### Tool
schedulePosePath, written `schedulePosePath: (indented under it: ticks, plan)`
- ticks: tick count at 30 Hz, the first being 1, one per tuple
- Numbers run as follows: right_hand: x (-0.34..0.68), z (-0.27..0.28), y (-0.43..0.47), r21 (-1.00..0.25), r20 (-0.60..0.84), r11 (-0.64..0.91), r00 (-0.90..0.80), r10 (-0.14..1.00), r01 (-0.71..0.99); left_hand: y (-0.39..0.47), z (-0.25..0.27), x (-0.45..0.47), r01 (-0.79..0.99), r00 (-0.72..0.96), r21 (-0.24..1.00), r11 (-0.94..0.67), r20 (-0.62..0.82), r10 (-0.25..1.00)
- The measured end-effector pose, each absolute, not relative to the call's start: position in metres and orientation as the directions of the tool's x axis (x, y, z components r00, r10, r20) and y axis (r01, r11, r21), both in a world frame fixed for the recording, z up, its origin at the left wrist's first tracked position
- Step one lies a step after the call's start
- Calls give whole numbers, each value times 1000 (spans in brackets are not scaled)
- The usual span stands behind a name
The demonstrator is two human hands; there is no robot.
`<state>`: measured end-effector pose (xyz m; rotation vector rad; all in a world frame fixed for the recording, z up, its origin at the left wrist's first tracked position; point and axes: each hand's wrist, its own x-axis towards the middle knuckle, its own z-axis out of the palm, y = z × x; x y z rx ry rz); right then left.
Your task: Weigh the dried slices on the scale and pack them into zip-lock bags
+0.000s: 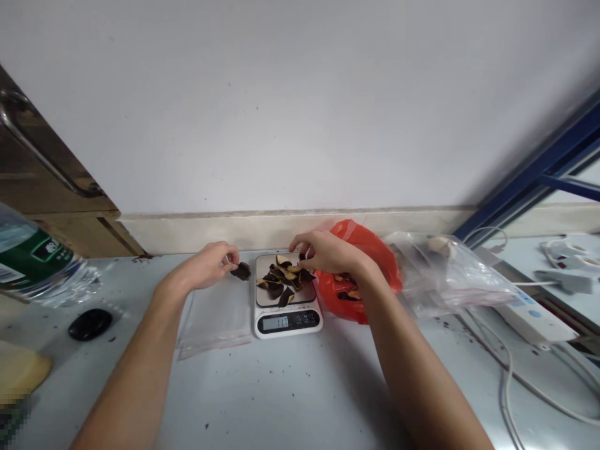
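A white kitchen scale (pixel 289 330) with a lit display stands on the table, its plate carrying a pile of dried wood ear fungus pieces (pixel 282 280), dark on one side and pale tan on the other. My left hand (pixel 210 265), left of the scale, pinches one dark dried fungus piece (pixel 242 271) above a flat clear zip bag (pixel 215 319). Over the plate's right side is my right hand (pixel 321 251), fingers closed on a dark piece at the pile's edge; fingertips are partly hidden. Beside the scale, a red plastic bag (pixel 363 240) lies open with more pieces inside, partly behind my right forearm.
Clear plastic bags (pixel 431 269) lie right of the red bag, next to a white power strip (pixel 534 319) and loose cables (pixel 506 375). At left are a large water bottle (pixel 42 256) and a black oval object (pixel 90 324). A wall (pixel 300 125) rises behind.
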<state>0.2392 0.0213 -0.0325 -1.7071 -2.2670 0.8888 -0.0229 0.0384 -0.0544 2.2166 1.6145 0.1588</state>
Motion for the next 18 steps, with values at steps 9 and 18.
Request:
schedulePosePath:
  ticks: [9, 18]
  plan:
    - [246, -22, 18, -658, -116, 117, -254, 960, 743, 29, -42, 5, 806, 293, 539, -243, -7, 956]
    - [274, -3, 7, -731, 34, 150, -185, 982, 666, 33, -50, 9, 821, 278, 530, -212, -47, 959]
